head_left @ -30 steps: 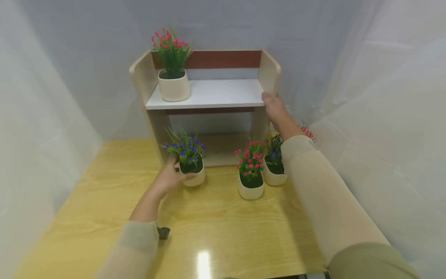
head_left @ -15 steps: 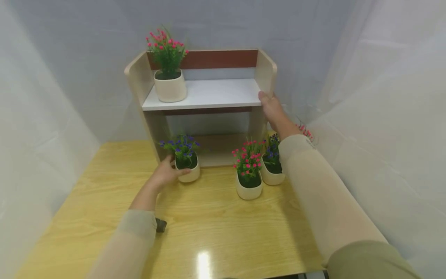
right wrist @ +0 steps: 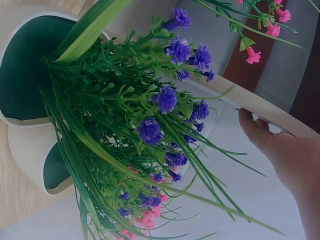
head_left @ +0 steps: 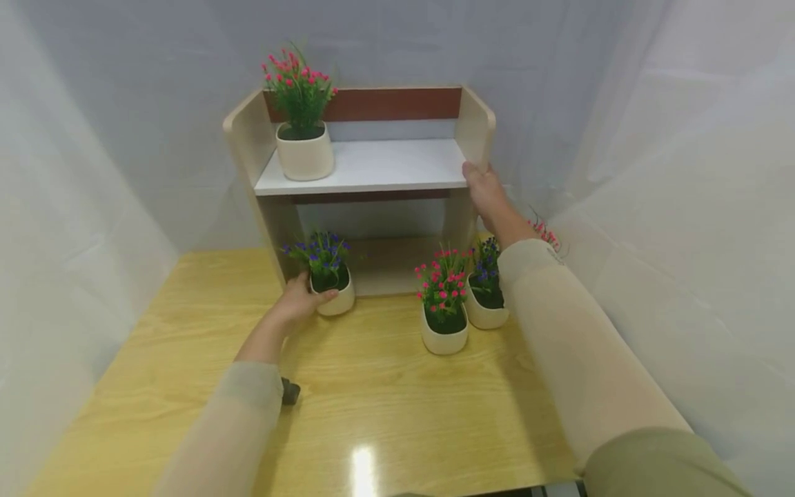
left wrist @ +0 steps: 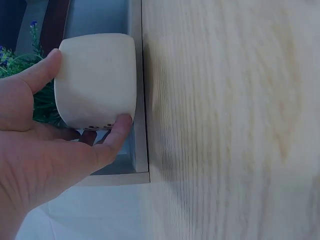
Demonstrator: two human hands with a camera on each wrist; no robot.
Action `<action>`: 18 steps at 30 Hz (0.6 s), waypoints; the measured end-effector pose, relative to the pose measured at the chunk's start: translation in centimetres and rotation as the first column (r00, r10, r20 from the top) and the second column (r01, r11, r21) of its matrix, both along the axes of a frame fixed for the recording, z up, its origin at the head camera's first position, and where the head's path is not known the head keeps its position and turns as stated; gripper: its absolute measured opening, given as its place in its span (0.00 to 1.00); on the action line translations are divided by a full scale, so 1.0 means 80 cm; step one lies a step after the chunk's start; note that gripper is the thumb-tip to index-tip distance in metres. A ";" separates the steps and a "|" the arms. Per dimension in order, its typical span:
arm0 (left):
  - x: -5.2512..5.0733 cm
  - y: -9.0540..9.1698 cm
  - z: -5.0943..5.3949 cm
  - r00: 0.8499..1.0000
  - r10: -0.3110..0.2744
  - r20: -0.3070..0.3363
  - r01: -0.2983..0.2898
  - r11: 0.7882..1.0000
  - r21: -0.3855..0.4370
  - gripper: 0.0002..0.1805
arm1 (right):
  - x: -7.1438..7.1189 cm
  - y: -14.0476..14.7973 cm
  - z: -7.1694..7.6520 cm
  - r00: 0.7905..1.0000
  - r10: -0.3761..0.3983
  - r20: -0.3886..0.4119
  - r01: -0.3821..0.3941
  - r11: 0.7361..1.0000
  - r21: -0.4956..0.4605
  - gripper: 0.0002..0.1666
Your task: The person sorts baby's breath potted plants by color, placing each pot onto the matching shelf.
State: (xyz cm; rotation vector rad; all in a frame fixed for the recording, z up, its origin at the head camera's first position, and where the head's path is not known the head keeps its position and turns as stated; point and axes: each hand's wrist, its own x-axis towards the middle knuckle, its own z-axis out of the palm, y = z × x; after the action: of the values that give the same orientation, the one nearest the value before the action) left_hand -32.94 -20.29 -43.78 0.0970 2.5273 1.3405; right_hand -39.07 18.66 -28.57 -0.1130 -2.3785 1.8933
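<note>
My left hand [head_left: 299, 301] grips a white pot with blue-purple flowers [head_left: 336, 301] at the lower left opening of the shelf unit [head_left: 397, 166]. The left wrist view shows thumb and fingers of the hand [left wrist: 55, 145] around the sides of the pot [left wrist: 96, 80], which is at the bottom board's front edge. My right hand [head_left: 488, 198] holds the unit's right side panel, thumb at the front by the upper board. In the right wrist view the hand [right wrist: 280, 155] is partly behind the panel edge [right wrist: 260, 103], beyond purple flowers [right wrist: 165, 100].
A pink-flowered pot [head_left: 305, 156] stands on the upper board at the left. On the wooden table [head_left: 366, 386], a pink-flowered pot [head_left: 444, 339] and a purple-flowered pot [head_left: 487, 312] stand near the unit's right front; more pink flowers [head_left: 544, 235] show behind the right sleeve.
My left hand has moved the purple-flowered pot back and slightly left, closer to the lower compartment. The right hand keeps its hold on the side panel.
</note>
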 end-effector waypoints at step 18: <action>-0.030 0.011 -0.021 0.981 0.189 0.048 -0.193 0.912 0.362 0.54 | -0.005 0.001 -0.003 1.000 0.001 0.004 -0.001 1.000 -0.002 0.41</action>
State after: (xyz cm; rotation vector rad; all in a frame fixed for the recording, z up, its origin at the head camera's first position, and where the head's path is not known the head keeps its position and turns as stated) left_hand -35.34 -19.44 -45.44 -0.0877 2.2936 1.8720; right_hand -39.48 18.73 -28.79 -0.1163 -2.3795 1.8981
